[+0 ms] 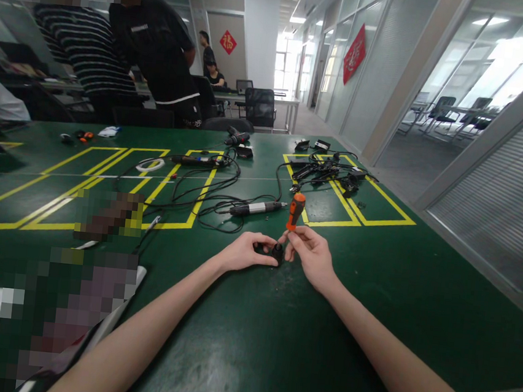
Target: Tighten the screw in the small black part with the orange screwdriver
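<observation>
My left hand (247, 252) rests on the green table with thumb and fingers closed around a small black part (277, 253), whose exact kind I cannot make out. Just to its right, my right hand (315, 255) grips a screwdriver (296, 210) with an orange and grey handle. The handle points upward, and the fingers pinch it near its lower end. The screwdriver's shaft is hidden by the fingers. Beyond my hands lies a grey and black corded power screwdriver (256, 208), its cable looped beside it.
Yellow tape (389, 216) marks boxes on the green table (418, 297). A pile of black cables and parts (324, 170) lies at the back right. Another corded tool (200, 161) and a white ring (150, 165) lie further left. People (153, 50) stand behind the table.
</observation>
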Demonstrator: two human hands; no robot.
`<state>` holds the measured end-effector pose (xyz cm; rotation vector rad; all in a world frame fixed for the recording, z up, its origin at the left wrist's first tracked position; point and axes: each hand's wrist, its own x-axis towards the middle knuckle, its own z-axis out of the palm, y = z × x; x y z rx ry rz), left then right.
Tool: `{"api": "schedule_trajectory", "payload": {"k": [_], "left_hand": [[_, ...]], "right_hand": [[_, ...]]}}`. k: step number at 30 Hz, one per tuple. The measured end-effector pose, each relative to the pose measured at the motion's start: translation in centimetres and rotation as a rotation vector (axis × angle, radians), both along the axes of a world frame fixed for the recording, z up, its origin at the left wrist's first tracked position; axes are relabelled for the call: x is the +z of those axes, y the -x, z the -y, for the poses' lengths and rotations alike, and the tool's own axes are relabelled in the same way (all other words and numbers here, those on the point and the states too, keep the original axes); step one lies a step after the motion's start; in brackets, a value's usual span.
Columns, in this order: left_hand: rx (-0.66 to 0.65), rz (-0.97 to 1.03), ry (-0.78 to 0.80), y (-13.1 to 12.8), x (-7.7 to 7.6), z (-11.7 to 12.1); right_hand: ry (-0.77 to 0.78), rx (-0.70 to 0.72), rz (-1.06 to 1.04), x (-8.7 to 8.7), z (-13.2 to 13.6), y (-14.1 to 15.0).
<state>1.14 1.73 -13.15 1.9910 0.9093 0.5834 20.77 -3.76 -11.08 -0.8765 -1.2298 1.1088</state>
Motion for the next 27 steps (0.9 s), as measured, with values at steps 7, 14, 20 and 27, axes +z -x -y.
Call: {"api": "schedule_trajectory", "payload": {"k": [7, 14, 20, 27], "left_hand": [[0.008, 0.000, -0.002, 0.00, -0.09, 0.02], [0.012, -0.013, -0.007, -0.03, 0.06, 0.05], [0.004, -0.009, 0.000, -0.07, 0.24, 0.17], [-0.004, 0.044, 0.041, 0.02, 0.36, 0.08]], "right_hand": [[-0.001, -0.023, -0.055, -0.36, 0.00, 0.10], [0.017, -0.053, -0.001, -0.51, -0.32, -0.07], [-0.017, -0.023, -0.038, -0.24, 0.08, 0.01], [-0.008, -0.056, 0.002, -0.27, -0.02, -0.06]]}}
